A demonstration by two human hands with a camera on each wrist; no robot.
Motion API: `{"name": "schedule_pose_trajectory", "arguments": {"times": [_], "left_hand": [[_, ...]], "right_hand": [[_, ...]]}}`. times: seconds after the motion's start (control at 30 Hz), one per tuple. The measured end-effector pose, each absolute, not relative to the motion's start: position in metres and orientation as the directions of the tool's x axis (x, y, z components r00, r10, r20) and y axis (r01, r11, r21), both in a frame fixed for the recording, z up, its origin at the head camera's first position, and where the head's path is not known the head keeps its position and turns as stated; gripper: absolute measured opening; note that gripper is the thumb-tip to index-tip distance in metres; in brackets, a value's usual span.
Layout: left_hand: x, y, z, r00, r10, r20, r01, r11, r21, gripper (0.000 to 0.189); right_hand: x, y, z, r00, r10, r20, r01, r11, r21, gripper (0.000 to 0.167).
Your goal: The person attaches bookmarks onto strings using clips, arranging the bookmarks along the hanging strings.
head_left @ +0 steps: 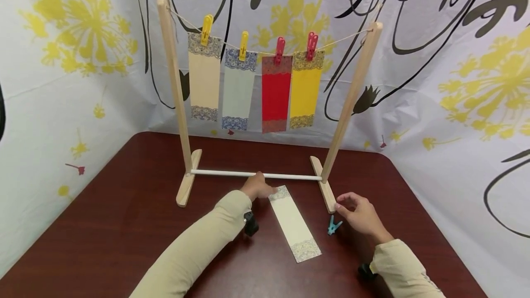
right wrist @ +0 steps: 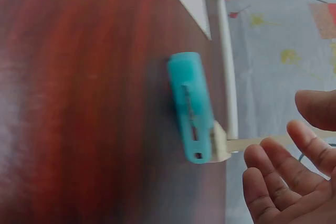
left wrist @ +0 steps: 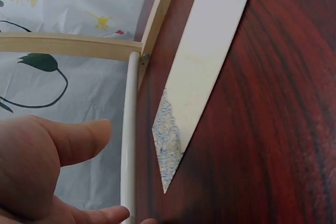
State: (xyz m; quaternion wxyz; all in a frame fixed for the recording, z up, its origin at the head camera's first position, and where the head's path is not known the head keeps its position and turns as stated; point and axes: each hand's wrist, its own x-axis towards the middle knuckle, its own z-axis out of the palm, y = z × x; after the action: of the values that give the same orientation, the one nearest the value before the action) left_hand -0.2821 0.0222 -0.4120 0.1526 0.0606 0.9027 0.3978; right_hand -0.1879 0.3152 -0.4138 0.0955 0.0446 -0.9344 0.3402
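Observation:
A cream card (head_left: 293, 224) with lace-patterned ends lies flat on the table. My left hand (head_left: 258, 186) is at its far end, by the white bar; the left wrist view shows thumb and fingers spread apart beside the card's patterned tip (left wrist: 169, 142), holding nothing. On the table to the right of the card is a teal clothespin (head_left: 333, 226), large in the right wrist view (right wrist: 191, 108). My right hand (head_left: 359, 213) hovers just beyond it, near the rack's right foot, with fingers loosely bent and nothing between them.
A wooden rack with a right post (head_left: 352, 100) and white crossbar (head_left: 223, 173) stands at the back. From its string hang a beige card (head_left: 204, 79), a pale blue card (head_left: 238, 91), a red card (head_left: 276, 93) and a yellow card (head_left: 305, 91), each under a clothespin. A patterned curtain (head_left: 434, 82) hangs behind.

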Motion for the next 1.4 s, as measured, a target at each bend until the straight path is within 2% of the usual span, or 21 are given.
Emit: {"name": "schedule_pose_trajectory", "arguments": {"times": [0.4, 0.57, 0.73, 0.93, 1.17, 1.4], "left_hand": [[-0.275, 0.036, -0.414, -0.946, 0.227, -0.230, 0.051, 0.808, 0.587, 0.080], [-0.273, 0.044, -0.417, -0.940, 0.249, -0.235, 0.098, 0.853, 0.513, 0.087], [-0.272, 0.048, -0.419, -0.945, 0.247, -0.213, 0.133, 0.889, 0.439, 0.097], [-0.271, 0.050, -0.423, -0.950, 0.245, -0.192, 0.141, 0.888, 0.438, 0.087], [-0.271, 0.047, -0.424, -0.939, 0.254, -0.230, 0.128, 0.883, 0.452, 0.072], [-0.276, 0.048, -0.421, -0.933, 0.271, -0.238, 0.137, 0.877, 0.460, 0.086]], "right_hand": [[-0.186, 0.317, -0.428, -0.995, 0.003, 0.102, -0.067, 0.740, -0.669, 0.023], [-0.185, 0.320, -0.431, -0.999, -0.019, 0.048, -0.048, 0.699, -0.713, 0.024], [-0.186, 0.324, -0.430, -0.996, -0.082, 0.024, -0.074, 0.699, -0.712, 0.027], [-0.188, 0.329, -0.432, -0.982, -0.189, 0.002, -0.138, 0.707, -0.694, 0.029], [-0.190, 0.330, -0.434, -0.957, -0.290, -0.017, -0.197, 0.691, -0.695, 0.031], [-0.191, 0.331, -0.432, -0.953, -0.303, -0.019, -0.203, 0.683, -0.701, 0.033]]}}
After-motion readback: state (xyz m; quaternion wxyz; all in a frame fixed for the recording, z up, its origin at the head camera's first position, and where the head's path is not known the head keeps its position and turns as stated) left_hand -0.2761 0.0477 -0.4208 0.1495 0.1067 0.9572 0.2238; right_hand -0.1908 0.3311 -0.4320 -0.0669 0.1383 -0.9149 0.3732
